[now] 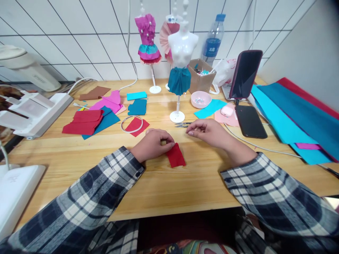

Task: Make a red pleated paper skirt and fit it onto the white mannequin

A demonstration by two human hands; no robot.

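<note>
Pinching a thin, four-sided red piece (175,155) in the left hand (158,141), near the middle of the streaky wooden worktop (164,192). Cannot tell if gripping anything with the right hand (209,134), bent near pointy metal snips (181,125). Can see a shiny white body form (182,46) in a crinkly teal skirt (179,81), and white tiles (84,49) behind.

At six o'clock, our left hand (157,144) partly hides a red cloth (176,156); at ten, a tumbler (31,68) is cropped.
</note>
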